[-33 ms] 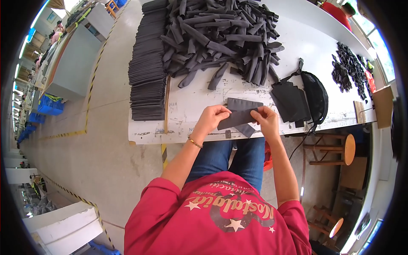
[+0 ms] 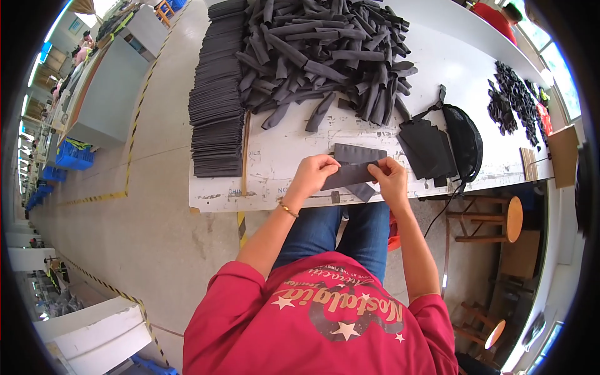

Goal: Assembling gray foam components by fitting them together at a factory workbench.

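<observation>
Between my two hands, just above the table's near edge, a dark grey fabric strip (image 2: pixel 347 175) is stretched out. My left hand (image 2: pixel 317 173) pinches its left end between thumb and fingers. The right end is pinched the same way by my right hand (image 2: pixel 389 175). Under and behind the strip lie other flat grey fabric pieces (image 2: pixel 360 153), partly covered by it. Farther back is a large loose heap of rolled or folded dark grey fabric pieces (image 2: pixel 325 56). To its left runs a long, tight row of stacked dark fabric pieces (image 2: pixel 217 119).
Right of my hands, flat black pieces (image 2: pixel 427 150) lie fanned beside a black pouch with a strap (image 2: pixel 464 140). More dark pieces (image 2: pixel 512 100) are heaped on the white table (image 2: pixel 281 140) farther right. A wooden stool (image 2: pixel 514 219) stands at right. Someone in red (image 2: pixel 497 22) is beyond.
</observation>
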Action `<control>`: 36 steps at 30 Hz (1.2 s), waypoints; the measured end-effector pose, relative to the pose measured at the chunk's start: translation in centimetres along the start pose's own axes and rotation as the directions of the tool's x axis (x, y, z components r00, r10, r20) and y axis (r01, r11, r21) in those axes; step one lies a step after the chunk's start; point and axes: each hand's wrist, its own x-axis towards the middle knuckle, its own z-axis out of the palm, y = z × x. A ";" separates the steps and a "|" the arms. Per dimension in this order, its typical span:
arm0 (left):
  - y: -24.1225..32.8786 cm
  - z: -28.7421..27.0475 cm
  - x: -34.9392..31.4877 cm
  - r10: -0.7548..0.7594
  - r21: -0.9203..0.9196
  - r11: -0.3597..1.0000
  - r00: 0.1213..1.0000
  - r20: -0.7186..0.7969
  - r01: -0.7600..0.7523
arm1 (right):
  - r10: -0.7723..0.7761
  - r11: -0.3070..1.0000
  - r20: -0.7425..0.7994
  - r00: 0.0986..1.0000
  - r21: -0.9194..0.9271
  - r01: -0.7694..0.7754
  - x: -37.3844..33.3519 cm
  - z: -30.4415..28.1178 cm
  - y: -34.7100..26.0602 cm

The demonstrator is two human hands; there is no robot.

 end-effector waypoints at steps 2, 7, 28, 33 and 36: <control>1.3 0.3 0.1 0.025 0.136 0.990 0.999 -0.024 -0.022 | -0.013 0.975 -0.148 0.989 -0.221 -0.020 -0.8 0.8 -0.1; 1.1 0.3 1.7 0.181 0.234 0.958 0.982 -0.051 -0.165 | 0.111 0.991 -0.168 0.979 0.088 -0.097 -2.2 -0.1 2.0; -2.2 2.9 0.4 0.382 0.568 0.808 0.874 -0.299 -0.159 | -0.368 0.572 -0.051 0.928 -0.800 0.183 -5.4 2.5 3.5; -2.2 3.5 -1.0 0.229 0.462 0.885 0.922 -0.312 -0.064 | -0.351 0.426 0.242 0.905 -0.819 0.385 -4.4 1.2 4.0; -2.3 4.3 -1.2 0.272 0.381 0.914 0.905 -0.326 -0.138 | -0.350 0.402 0.259 0.900 -0.827 0.394 -3.4 -0.3 3.4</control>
